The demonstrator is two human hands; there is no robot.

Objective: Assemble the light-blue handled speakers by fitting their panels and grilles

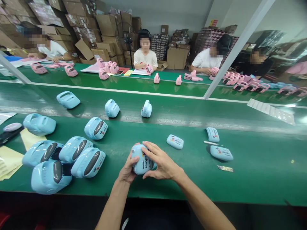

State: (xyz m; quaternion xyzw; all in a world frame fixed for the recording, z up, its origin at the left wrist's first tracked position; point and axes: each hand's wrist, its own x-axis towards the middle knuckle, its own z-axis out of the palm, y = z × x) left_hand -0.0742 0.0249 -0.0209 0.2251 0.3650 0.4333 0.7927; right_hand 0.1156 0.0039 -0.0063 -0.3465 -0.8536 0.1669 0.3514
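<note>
A light-blue plastic casing (137, 163) with a printed cartoon and the words "MICKEY FRIENDS" is between my hands, above the near part of the green table. My left hand (128, 167) wraps its left side, thumb across the front. My right hand (159, 159) grips its right side, fingers over the top edge and thumb low; part of the print lies behind the fingers. To the right of my hands rests a printed blue cover (175, 141). Farther right are another printed cover (221, 153), a curved printed panel (212, 134) and a thin white pen-like tool (212, 143).
Several blue casings with handles (51, 177) crowd the left side. More blue casings (111, 108) stand on the green strip beyond. A small foil strip (225, 168) lies right. Across the bench, several people sit among pink casings (103, 74). A slanted metal post (237, 48) rises at right.
</note>
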